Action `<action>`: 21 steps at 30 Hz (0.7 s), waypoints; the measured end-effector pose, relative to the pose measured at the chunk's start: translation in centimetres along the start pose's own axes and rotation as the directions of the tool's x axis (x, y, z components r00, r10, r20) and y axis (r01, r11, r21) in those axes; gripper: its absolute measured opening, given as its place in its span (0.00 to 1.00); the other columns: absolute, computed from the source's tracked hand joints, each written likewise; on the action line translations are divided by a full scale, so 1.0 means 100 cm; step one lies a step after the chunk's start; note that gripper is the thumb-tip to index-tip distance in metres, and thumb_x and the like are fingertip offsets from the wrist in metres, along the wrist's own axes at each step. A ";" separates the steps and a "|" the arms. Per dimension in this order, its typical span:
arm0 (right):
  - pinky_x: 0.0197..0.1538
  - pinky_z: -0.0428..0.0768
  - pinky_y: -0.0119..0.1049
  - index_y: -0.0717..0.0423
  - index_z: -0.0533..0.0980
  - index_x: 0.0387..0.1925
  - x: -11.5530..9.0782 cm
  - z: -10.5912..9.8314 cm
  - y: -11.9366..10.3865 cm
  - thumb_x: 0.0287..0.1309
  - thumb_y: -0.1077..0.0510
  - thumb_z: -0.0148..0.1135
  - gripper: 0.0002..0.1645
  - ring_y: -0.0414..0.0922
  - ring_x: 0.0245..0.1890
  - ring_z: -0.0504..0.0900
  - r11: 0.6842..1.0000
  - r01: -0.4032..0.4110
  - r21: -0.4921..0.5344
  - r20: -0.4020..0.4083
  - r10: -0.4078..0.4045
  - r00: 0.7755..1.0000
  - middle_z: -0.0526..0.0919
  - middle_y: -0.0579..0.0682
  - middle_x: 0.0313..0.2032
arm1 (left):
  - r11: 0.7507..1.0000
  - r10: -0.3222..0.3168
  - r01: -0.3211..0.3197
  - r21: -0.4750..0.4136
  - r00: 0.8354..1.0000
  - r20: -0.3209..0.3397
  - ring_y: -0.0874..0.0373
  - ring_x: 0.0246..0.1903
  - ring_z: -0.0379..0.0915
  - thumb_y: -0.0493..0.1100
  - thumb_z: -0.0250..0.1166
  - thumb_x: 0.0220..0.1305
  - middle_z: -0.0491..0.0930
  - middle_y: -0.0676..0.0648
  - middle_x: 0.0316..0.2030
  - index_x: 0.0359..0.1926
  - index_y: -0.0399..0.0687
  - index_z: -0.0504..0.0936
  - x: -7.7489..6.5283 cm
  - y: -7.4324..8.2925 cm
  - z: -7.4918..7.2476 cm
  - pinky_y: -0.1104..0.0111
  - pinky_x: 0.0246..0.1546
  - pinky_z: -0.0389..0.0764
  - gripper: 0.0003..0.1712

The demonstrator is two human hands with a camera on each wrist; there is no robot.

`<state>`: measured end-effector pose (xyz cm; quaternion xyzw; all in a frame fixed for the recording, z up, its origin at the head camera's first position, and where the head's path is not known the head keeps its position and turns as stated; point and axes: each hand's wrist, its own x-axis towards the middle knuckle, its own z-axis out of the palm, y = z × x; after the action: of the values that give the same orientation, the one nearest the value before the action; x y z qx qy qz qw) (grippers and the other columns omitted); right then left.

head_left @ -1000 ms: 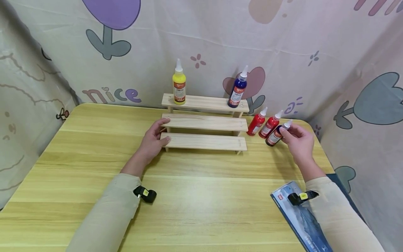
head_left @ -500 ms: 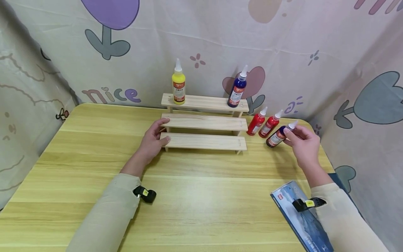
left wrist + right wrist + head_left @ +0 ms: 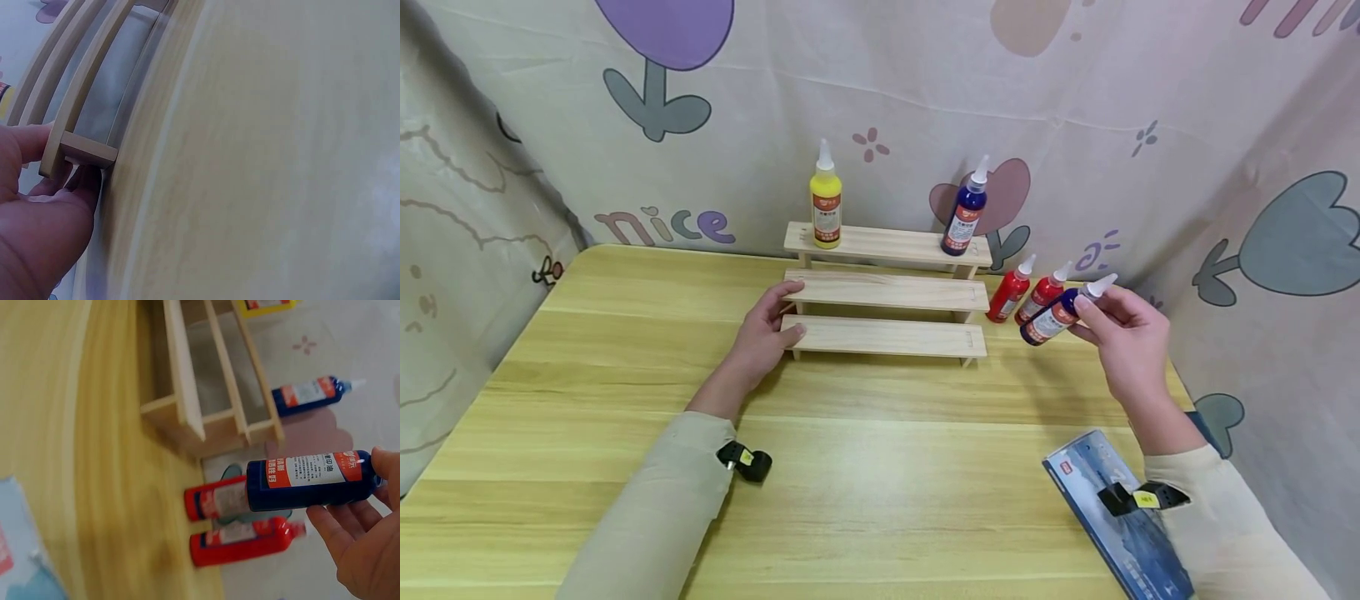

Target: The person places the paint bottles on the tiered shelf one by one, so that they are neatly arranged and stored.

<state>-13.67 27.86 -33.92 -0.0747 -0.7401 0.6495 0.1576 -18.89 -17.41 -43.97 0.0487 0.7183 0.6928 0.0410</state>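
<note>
R grip [image 3: 1131, 346] holds glossy cyl. btl [image 3: 1049, 322].

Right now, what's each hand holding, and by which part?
Right hand: tilted blue bottle, by its upper end. Left hand: wooden rack, by its left end.

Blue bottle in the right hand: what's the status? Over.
Right hand grips blue bottle, tilted, off the table. Left hand holds wooden rack, left end. Two red bottles beside the rack, possibly in the way.

Tilted blue bottle [image 3: 1051, 321] aloft, tiered rack [image 3: 887, 292]
</note>
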 end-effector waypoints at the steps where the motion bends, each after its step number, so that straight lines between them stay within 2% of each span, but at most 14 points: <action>1: 0.40 0.82 0.35 0.60 0.81 0.55 -0.001 0.002 -0.003 0.55 0.56 0.74 0.26 0.47 0.47 0.81 1.000 0.008 0.003 0.004 -0.008 1.000 0.80 0.55 0.46 | 1.000 0.002 -0.002 -0.002 1.000 0.001 0.46 0.66 0.63 0.19 0.56 0.64 0.64 0.39 0.69 0.70 0.51 0.67 0.000 0.000 0.000 0.57 0.63 0.68 0.38; 5: 0.41 0.82 0.35 0.63 0.80 0.56 -0.004 0.014 -0.011 0.56 0.56 0.73 0.26 0.48 0.48 0.81 0.999 0.037 0.015 0.027 -0.037 0.999 0.80 0.56 0.47 | 1.000 0.007 -0.007 -0.004 1.000 0.005 0.47 0.65 0.63 0.19 0.55 0.65 0.64 0.39 0.68 0.71 0.51 0.66 0.000 0.000 0.000 0.57 0.63 0.69 0.38; 9: 0.42 0.82 0.38 0.66 0.80 0.54 -0.006 0.028 -0.014 0.57 0.59 0.72 0.24 0.50 0.47 0.82 0.994 0.084 0.073 0.044 -0.087 0.995 0.81 0.58 0.47 | 1.000 0.014 -0.014 0.000 1.000 0.008 0.47 0.66 0.62 0.20 0.56 0.65 0.64 0.40 0.68 0.71 0.51 0.66 0.000 0.000 -0.001 0.57 0.64 0.67 0.38; 15: 0.41 0.83 0.38 0.65 0.82 0.48 -0.005 0.048 -0.016 0.57 0.63 0.72 0.17 0.49 0.43 0.84 0.975 0.149 0.165 0.047 -0.158 0.986 0.84 0.57 0.41 | 1.000 0.022 -0.022 0.004 1.000 0.014 0.48 0.68 0.60 0.20 0.56 0.65 0.63 0.40 0.70 0.71 0.51 0.66 0.002 -0.001 -0.001 0.56 0.66 0.63 0.37; 21: 0.40 0.84 0.38 0.65 0.83 0.46 -0.002 0.068 -0.025 0.57 0.65 0.72 0.14 0.48 0.40 0.84 0.958 0.171 0.229 0.057 -0.189 0.980 0.84 0.57 0.38 | 1.000 0.022 -0.022 0.003 1.000 0.005 0.47 0.67 0.61 0.20 0.56 0.65 0.64 0.40 0.69 0.71 0.51 0.66 0.001 -0.001 -0.002 0.55 0.66 0.64 0.37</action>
<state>-15.54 21.09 -32.25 0.0368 -0.6719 0.7138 0.1944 -19.06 -17.55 -44.06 0.0585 0.7188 0.6919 0.0353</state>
